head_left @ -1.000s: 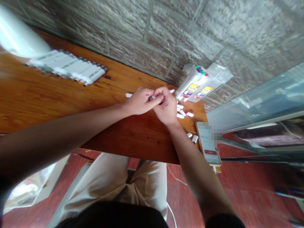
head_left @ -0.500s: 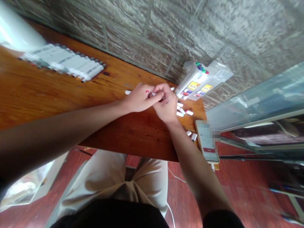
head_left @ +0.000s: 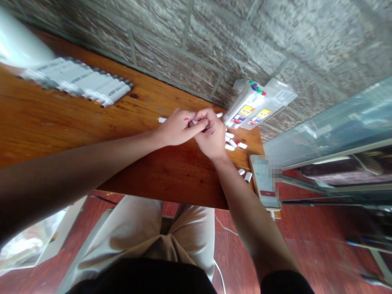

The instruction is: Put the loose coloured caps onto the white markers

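Both my hands meet over the far right part of the wooden table [head_left: 76, 122]. My left hand [head_left: 176, 128] is closed round a white marker [head_left: 161, 120], whose end sticks out to the left of the fist. My right hand [head_left: 211, 136] is closed too, its fingers pinched against the left hand's fingertips on the same marker; another white end shows just past it at the top. Several loose white marker caps [head_left: 234, 143] lie on the table right of my right hand.
A row of several white markers [head_left: 82, 83] lies at the far left. A clear marker case [head_left: 257, 104] leans against the stone wall. A phone [head_left: 265, 181] lies at the table's right edge, with two caps [head_left: 245, 174] beside it. My lap is below.
The hands have stayed together on the marker; only the view has shifted slightly, so everything sits a little further left and lower.
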Demonstrator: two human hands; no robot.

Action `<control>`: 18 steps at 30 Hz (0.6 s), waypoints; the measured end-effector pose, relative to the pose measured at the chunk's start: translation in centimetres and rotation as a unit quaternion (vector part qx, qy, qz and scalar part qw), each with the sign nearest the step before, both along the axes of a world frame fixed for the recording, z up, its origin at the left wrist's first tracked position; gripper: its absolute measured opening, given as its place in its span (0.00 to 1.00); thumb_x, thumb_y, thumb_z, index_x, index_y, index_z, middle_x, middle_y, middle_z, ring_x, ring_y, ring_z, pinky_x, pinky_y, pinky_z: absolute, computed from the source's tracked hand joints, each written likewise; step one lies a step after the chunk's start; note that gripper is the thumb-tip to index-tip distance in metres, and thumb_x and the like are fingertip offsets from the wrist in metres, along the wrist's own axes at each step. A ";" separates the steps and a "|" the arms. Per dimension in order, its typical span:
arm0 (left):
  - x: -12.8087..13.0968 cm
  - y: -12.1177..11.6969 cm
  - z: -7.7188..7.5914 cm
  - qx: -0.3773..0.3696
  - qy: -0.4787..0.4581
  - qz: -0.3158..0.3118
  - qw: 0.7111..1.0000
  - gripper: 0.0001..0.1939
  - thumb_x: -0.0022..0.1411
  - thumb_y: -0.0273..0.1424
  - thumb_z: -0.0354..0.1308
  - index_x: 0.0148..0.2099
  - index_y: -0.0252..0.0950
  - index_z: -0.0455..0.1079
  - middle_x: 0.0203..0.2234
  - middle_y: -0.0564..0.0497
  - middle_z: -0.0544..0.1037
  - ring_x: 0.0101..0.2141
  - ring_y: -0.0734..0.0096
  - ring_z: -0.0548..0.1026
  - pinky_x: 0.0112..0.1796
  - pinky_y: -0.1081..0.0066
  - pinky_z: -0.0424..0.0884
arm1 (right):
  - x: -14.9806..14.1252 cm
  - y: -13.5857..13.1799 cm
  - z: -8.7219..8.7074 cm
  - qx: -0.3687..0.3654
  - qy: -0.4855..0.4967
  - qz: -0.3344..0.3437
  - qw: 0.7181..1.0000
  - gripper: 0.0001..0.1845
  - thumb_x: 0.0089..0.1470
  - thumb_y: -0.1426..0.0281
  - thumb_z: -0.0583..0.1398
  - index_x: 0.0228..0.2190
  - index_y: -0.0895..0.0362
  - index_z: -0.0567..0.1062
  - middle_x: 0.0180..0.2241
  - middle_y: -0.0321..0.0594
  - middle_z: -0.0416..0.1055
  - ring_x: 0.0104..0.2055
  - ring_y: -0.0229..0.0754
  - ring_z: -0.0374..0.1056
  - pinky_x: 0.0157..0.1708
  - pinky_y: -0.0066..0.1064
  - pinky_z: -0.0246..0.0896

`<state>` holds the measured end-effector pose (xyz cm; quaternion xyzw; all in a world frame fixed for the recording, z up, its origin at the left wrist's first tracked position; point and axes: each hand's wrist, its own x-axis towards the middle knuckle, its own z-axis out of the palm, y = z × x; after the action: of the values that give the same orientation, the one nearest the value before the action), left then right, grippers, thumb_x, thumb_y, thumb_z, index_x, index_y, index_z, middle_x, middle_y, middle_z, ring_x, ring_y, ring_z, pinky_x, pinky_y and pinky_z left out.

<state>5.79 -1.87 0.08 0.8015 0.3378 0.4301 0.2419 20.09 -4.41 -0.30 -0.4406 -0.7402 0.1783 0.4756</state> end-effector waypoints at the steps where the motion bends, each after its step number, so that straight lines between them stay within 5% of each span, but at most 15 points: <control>1: 0.0 0.0 0.0 -0.001 0.000 0.001 1.000 0.22 0.65 0.40 0.53 0.22 0.33 0.65 0.15 0.54 0.65 0.20 0.78 0.63 0.25 0.72 0.51 | 0.0 0.0 0.1 0.000 -0.001 0.000 1.000 0.06 0.55 0.71 0.60 0.34 0.54 0.67 0.30 0.31 0.70 0.31 0.34 0.66 0.36 0.29 0.62; 9: 0.1 0.1 0.0 -0.075 0.074 0.012 0.994 0.24 0.65 0.40 0.52 0.19 0.34 0.62 0.13 0.53 0.65 0.20 0.76 0.65 0.25 0.72 0.54 | 0.2 -0.1 0.6 -0.059 -0.062 -0.006 0.996 0.10 0.48 0.77 0.60 0.32 0.54 0.65 0.28 0.30 0.69 0.30 0.35 0.65 0.36 0.29 0.60; 18: 0.0 0.1 0.2 -0.100 0.176 0.003 0.979 0.21 0.65 0.39 0.48 0.27 0.33 0.73 0.21 0.48 0.75 0.28 0.70 0.73 0.30 0.72 0.61 | 0.3 -0.2 0.9 -0.078 -0.156 -0.035 0.984 0.12 0.45 0.80 0.57 0.30 0.53 0.61 0.26 0.32 0.67 0.28 0.35 0.61 0.32 0.31 0.54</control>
<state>5.83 -1.81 0.32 0.8356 0.4185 0.2465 0.2564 20.43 -4.65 0.60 -0.5243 -0.7732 0.1479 0.3247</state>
